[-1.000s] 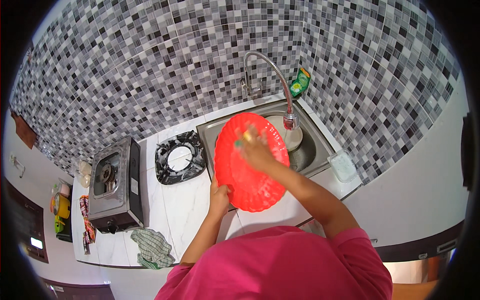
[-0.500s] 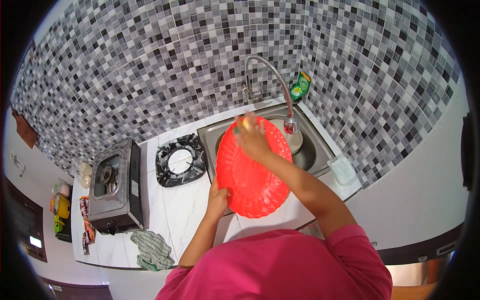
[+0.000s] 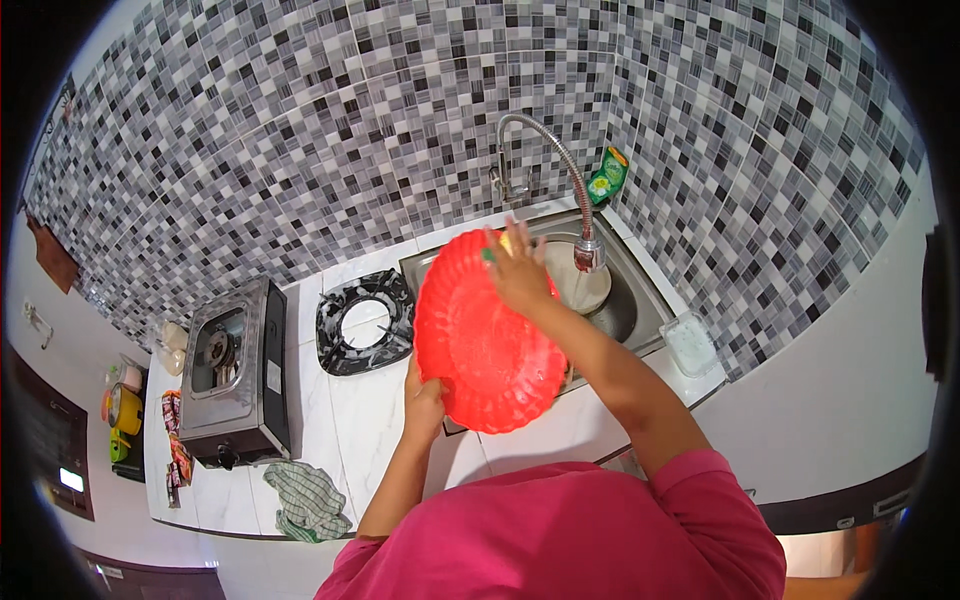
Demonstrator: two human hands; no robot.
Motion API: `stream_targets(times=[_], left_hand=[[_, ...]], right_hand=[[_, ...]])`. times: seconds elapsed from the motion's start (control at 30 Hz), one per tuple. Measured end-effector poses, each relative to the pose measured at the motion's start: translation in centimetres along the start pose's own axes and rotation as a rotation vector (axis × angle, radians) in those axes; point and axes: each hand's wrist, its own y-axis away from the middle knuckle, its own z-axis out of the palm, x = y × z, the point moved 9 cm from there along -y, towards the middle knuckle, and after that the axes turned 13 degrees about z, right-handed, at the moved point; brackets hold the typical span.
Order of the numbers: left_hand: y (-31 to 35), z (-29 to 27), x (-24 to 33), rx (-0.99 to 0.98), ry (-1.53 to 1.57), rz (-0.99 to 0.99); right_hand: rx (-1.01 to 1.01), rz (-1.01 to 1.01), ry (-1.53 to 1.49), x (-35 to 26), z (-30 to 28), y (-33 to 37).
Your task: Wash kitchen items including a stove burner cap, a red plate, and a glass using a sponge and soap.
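A red oval tray with a scalloped rim [image 3: 488,345] is held tilted up over the near left part of the sink. My left hand [image 3: 424,405] grips its lower left edge, with the thumb on the front face. At the tray's upper right rim, my right hand [image 3: 520,270] presses a yellow and green sponge [image 3: 506,243] to it; the fingers are slightly blurred and partly spread. Behind the tray, a pale round dish [image 3: 580,280] lies in the steel sink [image 3: 655,312]. Above it hangs the spout of the flexible faucet [image 3: 588,250].
A black stove grate [image 3: 365,322] lies left of the sink, and beyond it a gas stove [image 3: 225,375]. A checked cloth [image 3: 307,500] rests at the counter's front edge. Right of the sink is a clear plastic tub [image 3: 688,343]; a green pouch [image 3: 607,177] leans in the corner.
The tray has shifted a little left, baring more of the pale dish in the sink. My right hand has slid right across the tray toward its upper right rim.
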Motion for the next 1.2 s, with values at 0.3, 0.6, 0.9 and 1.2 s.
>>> stream_targets(times=[0.3,0.6,0.9,1.2], left_hand=[[-0.7,-2.4,-1.2,0.199,0.127,0.031],[-0.7,0.2,0.7,0.115,0.097,0.142],[-2.5,-3.0,-0.7,0.266,0.153,0.194],[-2.0,-1.9,-1.0,0.338,0.208,0.175]], right_hand=[[-0.504,-0.559,-0.243,-6.9,0.4,12.0],[-0.160,-0.030,0.140,2.9,0.9,5.1],[-0.610,-0.348,-0.109,-4.4,-0.3,14.5],[-0.418,-0.127,0.074,-2.7,-0.3,13.3]])
